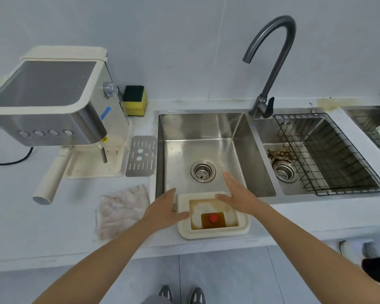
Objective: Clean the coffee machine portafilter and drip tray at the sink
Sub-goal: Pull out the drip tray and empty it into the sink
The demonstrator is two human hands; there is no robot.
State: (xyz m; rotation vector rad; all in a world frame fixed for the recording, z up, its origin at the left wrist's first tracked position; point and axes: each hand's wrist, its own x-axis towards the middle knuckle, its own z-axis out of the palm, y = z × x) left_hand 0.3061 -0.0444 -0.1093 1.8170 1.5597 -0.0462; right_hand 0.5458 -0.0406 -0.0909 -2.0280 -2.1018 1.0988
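A cream drip tray point(242, 226) sits on the counter's front edge, partly over the left sink point(206, 150). It holds brown coffee water and a red float point(212, 218). My left hand point(165, 210) is open at the tray's left side, thumb over its rim. Over the tray's far right corner my right hand point(237, 195) is open, fingers straight. The metal drip grate point(140, 155) lies on the counter beside the coffee machine point(51, 102). The portafilter point(53, 178) is locked in the machine, its cream handle pointing toward me.
A grey faucet point(270, 62) arches between the two basins. The right sink point(283, 137) holds a black wire basket point(329, 154) and some debris. A yellow-green sponge point(134, 99) stands by the wall. A crumpled cloth point(121, 208) lies left of the tray.
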